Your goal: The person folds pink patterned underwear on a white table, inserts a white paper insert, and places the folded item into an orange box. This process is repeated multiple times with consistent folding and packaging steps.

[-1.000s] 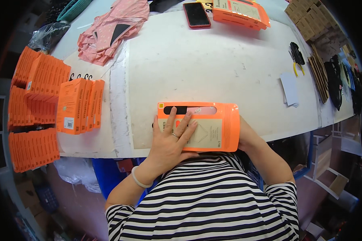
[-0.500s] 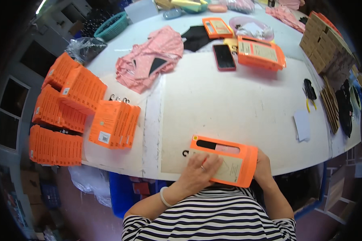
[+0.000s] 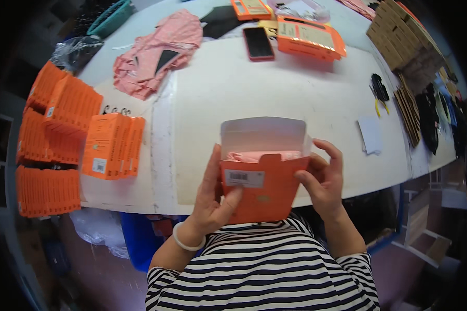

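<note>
An orange cardboard package point(image 3: 259, 199) is held upright near the table's front edge, its back with a white barcode label facing me. Its top flap point(image 3: 263, 128) stands up, showing a pale inner side, and folded pink fabric point(image 3: 257, 155) shows in the opening. My left hand point(image 3: 215, 199) grips the left side, thumb across the back and fingers along the side. My right hand point(image 3: 321, 179) holds the upper right corner with thumb and fingers, index finger raised beside the flap.
Several orange packages point(image 3: 117, 145) stand in rows at left. Pink fabric point(image 3: 155, 52), a phone point(image 3: 257, 43), orange packages point(image 3: 308, 36) and a teal basket point(image 3: 110, 17) lie farther back. Cardboard boxes point(image 3: 399, 31), pliers point(image 3: 380, 93) and white cards point(image 3: 369, 135) are at right; a blue bin point(image 3: 140, 241) is below the table.
The package has been lifted from lying front up to standing with its back toward me, its top flap now open. My left hand moved from on top to its side; my right hand shows gripping the corner.
</note>
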### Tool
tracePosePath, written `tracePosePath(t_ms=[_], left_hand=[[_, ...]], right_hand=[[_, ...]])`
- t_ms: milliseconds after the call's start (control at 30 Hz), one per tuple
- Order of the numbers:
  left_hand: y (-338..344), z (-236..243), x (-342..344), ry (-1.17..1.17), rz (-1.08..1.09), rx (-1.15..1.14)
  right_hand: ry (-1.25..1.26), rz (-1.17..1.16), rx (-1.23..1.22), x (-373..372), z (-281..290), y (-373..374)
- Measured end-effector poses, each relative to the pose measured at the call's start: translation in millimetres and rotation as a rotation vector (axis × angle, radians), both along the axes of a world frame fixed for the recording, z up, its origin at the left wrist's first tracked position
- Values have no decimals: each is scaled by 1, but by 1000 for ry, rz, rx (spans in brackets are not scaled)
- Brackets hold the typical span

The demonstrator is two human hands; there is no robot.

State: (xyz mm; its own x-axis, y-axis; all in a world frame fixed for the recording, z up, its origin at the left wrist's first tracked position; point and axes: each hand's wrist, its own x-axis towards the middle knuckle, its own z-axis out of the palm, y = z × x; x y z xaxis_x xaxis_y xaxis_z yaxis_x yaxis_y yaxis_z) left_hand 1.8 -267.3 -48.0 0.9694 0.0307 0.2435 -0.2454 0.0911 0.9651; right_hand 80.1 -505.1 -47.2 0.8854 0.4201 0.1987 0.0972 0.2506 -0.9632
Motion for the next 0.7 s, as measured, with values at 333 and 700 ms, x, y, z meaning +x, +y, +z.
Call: tracePosePath(t_ms=[333,700], left_hand=[[-1,-35,2,219,16,-91],[-9,-14,34,356,121,-228]], right_hand=[[132,56,-166,2,-31,-3],[389,-10,-331,36,-16,16]])
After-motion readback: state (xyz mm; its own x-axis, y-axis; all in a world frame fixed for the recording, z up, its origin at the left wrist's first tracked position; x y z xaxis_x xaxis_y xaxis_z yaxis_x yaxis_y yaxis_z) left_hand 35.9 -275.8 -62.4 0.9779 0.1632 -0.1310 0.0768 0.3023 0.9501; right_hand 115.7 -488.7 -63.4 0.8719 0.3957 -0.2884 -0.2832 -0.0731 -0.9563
